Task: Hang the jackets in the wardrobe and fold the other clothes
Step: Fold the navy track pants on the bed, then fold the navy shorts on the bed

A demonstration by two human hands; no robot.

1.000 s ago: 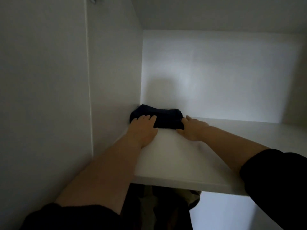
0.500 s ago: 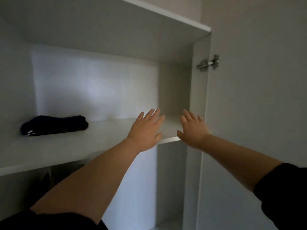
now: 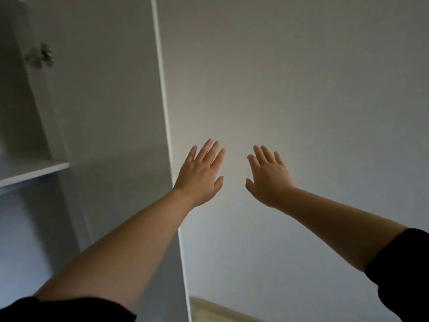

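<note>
White wall (image 3: 301, 89), wardrobe door (image 3: 111, 112), left hand (image 3: 199, 175), right hand (image 3: 269, 177), fingers straight, holding nothing.

Both hands are raised with fingers straight, holding nothing: left hand (image 3: 200, 175) beside right hand (image 3: 267, 176), before a pale wall (image 3: 301, 89). At left, the wardrobe (image 3: 104, 112) with a shelf (image 3: 32, 169) and what seems a blurred hinge (image 3: 39, 58).

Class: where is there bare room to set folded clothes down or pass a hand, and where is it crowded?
The shelf corner at far left, below the hinge, is bare. A free gap lies between the left hand and right hand, before the plain wall. Nowhere in view is crowded.
</note>
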